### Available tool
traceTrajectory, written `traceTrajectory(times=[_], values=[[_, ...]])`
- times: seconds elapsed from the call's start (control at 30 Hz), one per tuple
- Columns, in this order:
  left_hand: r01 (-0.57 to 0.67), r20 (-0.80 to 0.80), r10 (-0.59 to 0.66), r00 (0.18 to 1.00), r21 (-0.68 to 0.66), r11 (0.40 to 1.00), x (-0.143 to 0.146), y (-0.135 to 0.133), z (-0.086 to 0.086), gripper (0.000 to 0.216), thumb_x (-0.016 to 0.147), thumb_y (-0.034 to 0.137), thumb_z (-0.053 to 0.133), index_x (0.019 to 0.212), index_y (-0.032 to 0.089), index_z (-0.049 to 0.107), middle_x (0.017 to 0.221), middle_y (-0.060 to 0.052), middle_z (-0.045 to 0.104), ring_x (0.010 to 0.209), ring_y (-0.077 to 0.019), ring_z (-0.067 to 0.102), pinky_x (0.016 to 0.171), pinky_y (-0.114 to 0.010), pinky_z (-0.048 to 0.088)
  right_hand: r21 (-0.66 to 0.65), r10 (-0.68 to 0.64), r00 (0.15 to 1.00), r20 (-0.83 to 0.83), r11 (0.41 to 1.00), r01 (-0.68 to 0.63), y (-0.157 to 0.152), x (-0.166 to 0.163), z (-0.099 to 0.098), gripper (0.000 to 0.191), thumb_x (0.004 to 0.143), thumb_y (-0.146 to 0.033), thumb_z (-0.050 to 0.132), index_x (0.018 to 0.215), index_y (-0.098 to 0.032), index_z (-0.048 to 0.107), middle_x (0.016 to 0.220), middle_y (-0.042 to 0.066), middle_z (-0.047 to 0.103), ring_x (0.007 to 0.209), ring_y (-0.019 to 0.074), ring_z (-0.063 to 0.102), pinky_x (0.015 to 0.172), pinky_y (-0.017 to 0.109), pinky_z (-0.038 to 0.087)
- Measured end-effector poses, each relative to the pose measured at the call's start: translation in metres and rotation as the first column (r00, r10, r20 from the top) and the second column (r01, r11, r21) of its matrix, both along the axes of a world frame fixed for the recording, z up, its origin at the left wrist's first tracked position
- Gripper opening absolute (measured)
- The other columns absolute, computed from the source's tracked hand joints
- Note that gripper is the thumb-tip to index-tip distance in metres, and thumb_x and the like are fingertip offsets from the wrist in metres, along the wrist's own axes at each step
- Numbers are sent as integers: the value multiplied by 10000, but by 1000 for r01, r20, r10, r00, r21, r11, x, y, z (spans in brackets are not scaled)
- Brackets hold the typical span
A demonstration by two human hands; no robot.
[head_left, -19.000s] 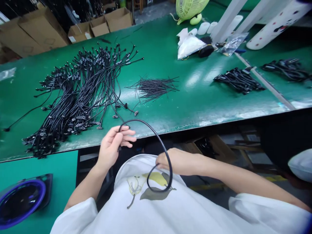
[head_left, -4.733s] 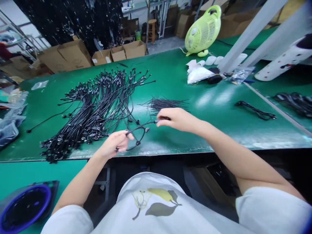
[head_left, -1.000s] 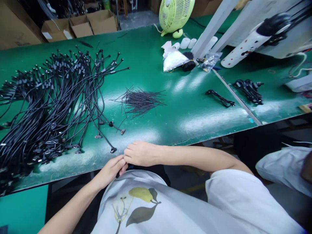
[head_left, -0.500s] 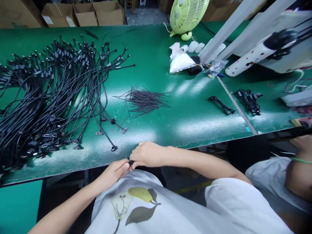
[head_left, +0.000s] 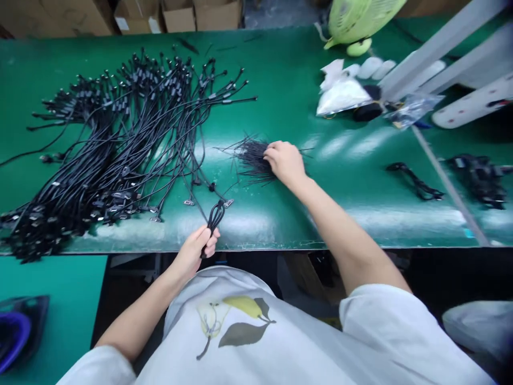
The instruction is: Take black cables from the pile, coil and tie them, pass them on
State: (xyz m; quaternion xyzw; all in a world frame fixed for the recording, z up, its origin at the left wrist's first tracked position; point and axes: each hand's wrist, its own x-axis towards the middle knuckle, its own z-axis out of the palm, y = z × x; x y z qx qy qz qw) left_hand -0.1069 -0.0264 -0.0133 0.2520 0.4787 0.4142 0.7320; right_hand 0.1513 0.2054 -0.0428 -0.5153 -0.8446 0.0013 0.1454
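A folded black cable [head_left: 216, 216] is gripped in my left hand [head_left: 197, 247] at the table's front edge. Its loops stick up above the fist. My right hand [head_left: 285, 163] reaches over the table with bent fingers, pinching at a pile of thin black twist ties [head_left: 252, 159]. How many ties are between the fingertips is hidden. Left of the pile spreads a big heap of black cables [head_left: 156, 123], with small plugs at the far end and flat connectors near the front edge.
A folded cable bundle [head_left: 417, 182] and another dark bundle [head_left: 479, 179] lie to the right. Farther back are a white plastic bag [head_left: 342, 96], a green fan [head_left: 360, 21] and slanted grey posts [head_left: 436, 51]. Cardboard boxes [head_left: 216, 16] stand behind the green table [head_left: 280, 224].
My right hand has left my left hand and moved forward to the twist-tie pile. My left hand has risen slightly, with the folded cable now showing. The view has shifted left.
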Motion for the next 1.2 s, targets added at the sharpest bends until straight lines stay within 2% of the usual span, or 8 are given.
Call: traceTrajectory(times=[0.27,0.37,0.5,0.6,0.7,0.8,1.0,1.2], values=[[-75,57,71,996,81,994,8,-5,-2,383,822,487,677,897,133,554,640,59,378,500,-42,317,467,-177,261,-22,-94,960,-262,996,91,-53,-10,24,248,981,-274,419,1056,-146,618,991,100,624,829,163,518,728,282,384],[-68,78,57,995,136,988,15,-4,3,405,849,473,653,1076,156,544,653,61,386,502,-50,325,475,-184,267,-343,-169,757,-631,936,-77,-108,-48,27,185,912,-321,508,934,-161,598,822,28,624,688,126,528,636,243,413],[-70,71,57,996,197,978,19,0,5,463,853,486,642,1167,164,530,647,64,367,501,-59,315,474,-191,270,-613,-360,539,-761,672,-416,-173,-94,18,264,857,-414,538,921,-162,586,704,-18,580,501,87,434,482,222,369],[-77,-27,89,996,285,955,14,-1,3,415,877,498,598,1092,144,571,660,50,386,520,-71,323,489,-204,294,-525,-242,564,-790,742,-417,-195,-103,18,249,873,-384,533,943,-161,616,765,9,603,568,102,484,534,232,402],[14,-308,123,943,406,914,8,-5,1,346,949,449,473,1060,152,610,658,27,442,549,-101,376,544,-235,342,-278,87,783,-616,906,-319,-200,-97,29,238,947,-299,451,914,-163,643,830,57,623,714,138,533,666,262,420],[188,-626,201,753,498,847,3,-7,-2,284,956,333,440,1083,177,640,780,-33,587,686,-156,515,698,-280,413,-23,406,900,-159,910,-415,-197,-91,43,332,989,-195,328,935,-139,650,839,96,624,778,177,527,718,314,384],[306,-619,-77,782,273,912,-4,-4,-6,159,847,289,535,768,170,604,668,-29,548,653,-168,506,619,-282,396,165,723,551,416,536,-828,-185,-87,65,330,965,-97,306,1047,-92,626,1105,147,601,1056,243,503,843,369,368],[302,-136,-292,947,59,951,-8,-12,0,358,694,433,714,669,163,480,549,67,366,486,-59,313,472,-198,229,39,714,368,596,433,-901,-193,-89,90,350,967,-91,280,1053,-131,618,888,96,591,776,204,481,679,332,360]])
